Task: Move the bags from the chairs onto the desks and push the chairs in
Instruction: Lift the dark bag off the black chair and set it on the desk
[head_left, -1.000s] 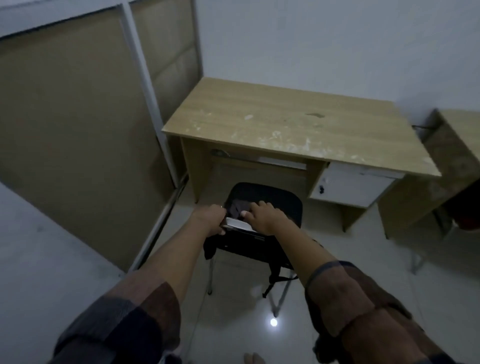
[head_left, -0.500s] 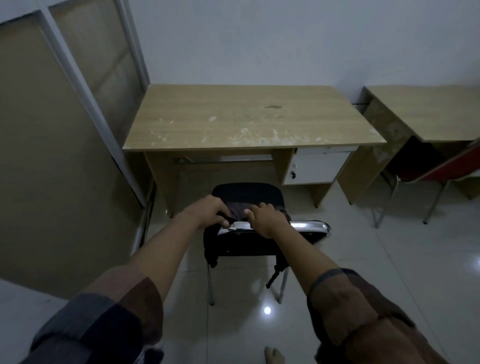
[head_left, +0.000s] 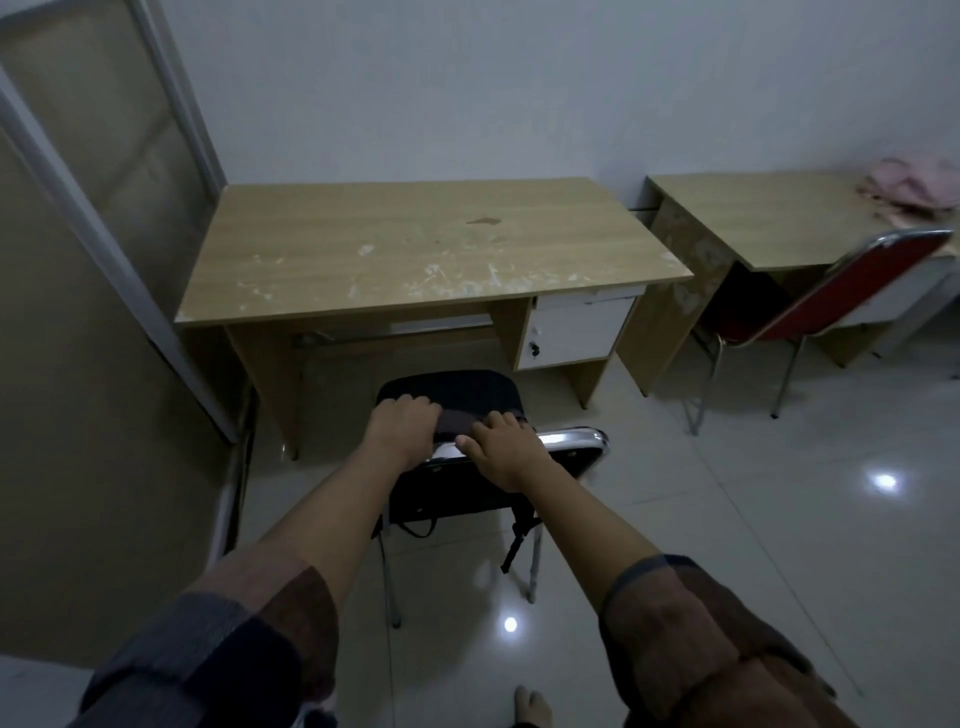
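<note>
A plain white wall (head_left: 467, 78) closes the back of the room. On the left stands a beige partition (head_left: 67, 415) with pale metal frames, and a panel of it reaches the corner. The floor (head_left: 779, 519) is of glossy light tiles, and two small bright reflections of lamps lie on it. The light in the room is dim and grey

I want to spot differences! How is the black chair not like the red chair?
The black chair stands out from its desk; the red chair is tucked partly under its desk. Both hands are on the black chair's back; nobody touches the red chair. Both have shiny metal legs.
</note>
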